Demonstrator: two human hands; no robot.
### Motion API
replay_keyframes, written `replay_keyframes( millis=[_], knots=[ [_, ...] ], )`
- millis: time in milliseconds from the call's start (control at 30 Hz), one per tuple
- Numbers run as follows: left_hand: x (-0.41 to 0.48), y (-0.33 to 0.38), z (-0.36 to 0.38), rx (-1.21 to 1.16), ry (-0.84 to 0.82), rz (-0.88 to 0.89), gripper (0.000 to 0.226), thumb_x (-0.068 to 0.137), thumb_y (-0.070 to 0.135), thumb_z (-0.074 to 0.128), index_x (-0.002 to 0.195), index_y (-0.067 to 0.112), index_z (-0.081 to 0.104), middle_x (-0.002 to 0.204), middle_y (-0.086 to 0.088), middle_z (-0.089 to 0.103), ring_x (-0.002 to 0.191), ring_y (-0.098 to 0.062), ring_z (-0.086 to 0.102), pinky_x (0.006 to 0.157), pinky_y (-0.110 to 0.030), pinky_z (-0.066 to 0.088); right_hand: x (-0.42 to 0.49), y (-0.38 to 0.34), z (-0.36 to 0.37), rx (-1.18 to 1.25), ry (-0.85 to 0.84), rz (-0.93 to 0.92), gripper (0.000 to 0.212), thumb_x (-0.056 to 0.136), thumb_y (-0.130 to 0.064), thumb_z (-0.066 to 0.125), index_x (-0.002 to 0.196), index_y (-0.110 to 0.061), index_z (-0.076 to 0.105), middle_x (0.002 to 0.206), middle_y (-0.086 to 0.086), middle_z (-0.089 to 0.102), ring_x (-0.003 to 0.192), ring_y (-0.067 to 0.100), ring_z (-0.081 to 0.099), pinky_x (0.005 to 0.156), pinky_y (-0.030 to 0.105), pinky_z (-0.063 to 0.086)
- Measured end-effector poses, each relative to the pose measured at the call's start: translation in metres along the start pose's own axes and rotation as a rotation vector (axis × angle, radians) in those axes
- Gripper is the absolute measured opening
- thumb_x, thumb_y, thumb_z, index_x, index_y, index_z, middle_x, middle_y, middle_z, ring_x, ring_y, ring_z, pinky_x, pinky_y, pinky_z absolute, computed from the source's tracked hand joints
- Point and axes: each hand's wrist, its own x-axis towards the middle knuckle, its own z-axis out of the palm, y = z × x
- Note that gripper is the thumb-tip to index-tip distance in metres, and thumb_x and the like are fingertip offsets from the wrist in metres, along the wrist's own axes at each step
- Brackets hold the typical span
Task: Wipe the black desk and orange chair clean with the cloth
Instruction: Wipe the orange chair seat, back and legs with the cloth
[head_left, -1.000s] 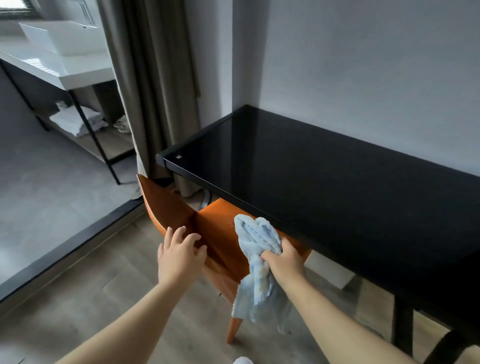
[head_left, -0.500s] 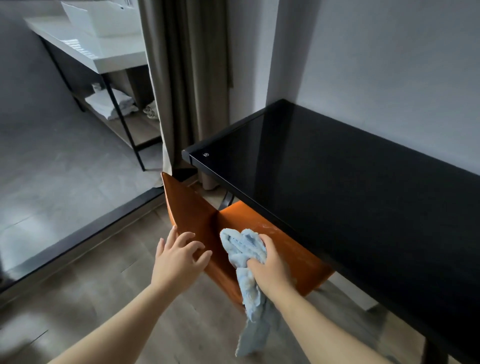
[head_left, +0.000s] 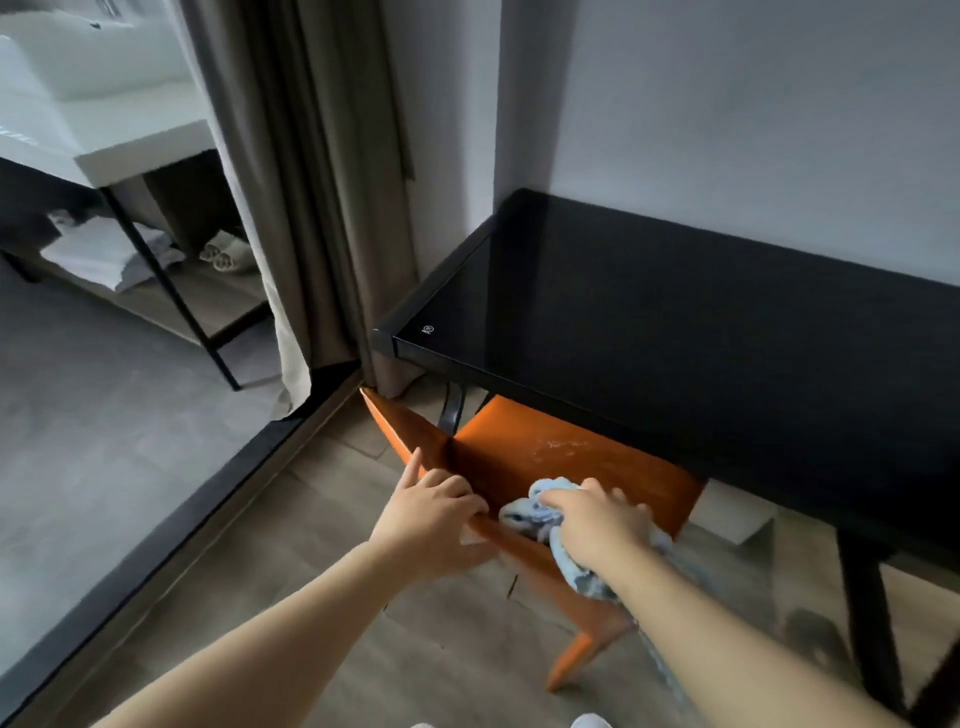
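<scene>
The room was dim; daylight entered from the upper left, overexposing the white counter (head_left: 140, 140). The glossy worktop (head_left: 675, 332) carried soft reflections. Wide-angle distortion bent the edges; forearms appeared slightly blurred.

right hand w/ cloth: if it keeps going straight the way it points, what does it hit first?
Probably the whitish smudge on the orange chair seat, just ahead of the right hand and cloth; beyond that, the black desk edge. Depth unclear.

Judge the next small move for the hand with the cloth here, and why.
Probably sweep the cloth forward across the orange chair seat: the right hand grips it on the seat's near edge, pale smudges lie just ahead, and the left hand holds the backrest.
</scene>
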Motion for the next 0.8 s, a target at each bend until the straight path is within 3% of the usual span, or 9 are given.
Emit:
replay_keyframes(
  millis=[67,133,200,267,333,400,533,800],
  knots=[
    [0.003,-0.003,0.001,0.037,0.003,0.062,0.049,0.084,0.061,0.047,0.128,0.039,0.05,0.127,0.013,0.05,0.127,-0.014,0.038,0.116,-0.042,-0.001,-0.008,0.002,-0.003,-0.015,0.034,-0.083,0.05,0.097,-0.021,0.036,0.135,-0.054,0.035,0.139,-0.002,0.039,0.124,0.026,0.036,0.101,0.043,0.031],
    [0.007,-0.006,0.0,0.046,0.027,0.089,0.045,0.086,0.058,0.046,0.125,0.036,0.052,0.123,0.011,0.051,0.122,-0.016,0.042,0.113,-0.035,0.006,-0.018,0.002,-0.003,0.054,0.023,-0.163,0.042,0.096,-0.038,0.037,0.135,-0.054,0.037,0.144,-0.004,0.037,0.128,0.025,0.034,0.103,0.044,0.026],
    [0.012,-0.009,0.002,0.071,0.034,0.121,0.045,0.086,0.059,0.047,0.123,0.035,0.053,0.121,0.009,0.053,0.117,-0.017,0.044,0.109,-0.032,0.016,-0.027,-0.003,0.001,0.031,-0.028,-0.156,0.059,0.083,-0.07,0.041,0.138,-0.051,0.032,0.151,-0.003,0.027,0.135,0.027,0.025,0.106,0.051,0.021],
    [0.016,-0.012,0.003,0.085,0.05,0.16,0.043,0.085,0.059,0.048,0.121,0.036,0.054,0.117,0.01,0.054,0.112,-0.017,0.046,0.102,-0.029,0.024,-0.034,-0.011,0.012,-0.139,-0.006,-0.126,0.081,0.069,-0.079,0.049,0.14,-0.044,0.029,0.153,0.003,0.02,0.137,0.032,0.018,0.104,0.06,0.019],
    [0.02,-0.015,0.002,0.086,0.041,0.19,0.041,0.085,0.059,0.05,0.12,0.038,0.053,0.116,0.011,0.052,0.11,-0.016,0.045,0.098,-0.028,0.028,-0.036,-0.019,0.024,-0.315,0.095,-0.094,0.08,0.071,-0.07,0.059,0.138,-0.036,0.033,0.147,0.008,0.025,0.133,0.035,0.022,0.1,0.063,0.02],
    [0.026,-0.018,-0.002,0.113,-0.007,0.235,0.039,0.086,0.053,0.054,0.122,0.038,0.051,0.117,0.01,0.051,0.11,-0.016,0.046,0.095,-0.028,0.032,-0.035,-0.023,0.03,-0.372,0.177,-0.047,0.065,0.079,-0.055,0.063,0.134,-0.031,0.039,0.141,0.008,0.032,0.129,0.036,0.029,0.1,0.062,0.024],
    [0.037,-0.019,-0.005,0.286,-0.1,0.257,0.029,0.09,0.031,0.055,0.119,0.031,0.053,0.113,0.005,0.059,0.105,-0.019,0.057,0.091,-0.031,0.043,-0.028,-0.021,0.03,-0.365,0.203,-0.043,0.046,0.087,-0.039,0.059,0.131,-0.031,0.045,0.136,0.008,0.04,0.123,0.036,0.038,0.096,0.057,0.031],
    [0.039,-0.015,-0.002,0.378,-0.109,0.266,0.021,0.094,0.03,0.049,0.113,0.023,0.055,0.103,0.001,0.065,0.095,-0.021,0.063,0.083,-0.031,0.049,-0.031,-0.017,0.024,-0.338,0.249,-0.167,0.031,0.088,-0.024,0.055,0.119,-0.026,0.056,0.116,0.005,0.052,0.108,0.031,0.052,0.085,0.043,0.04]
  ],
)
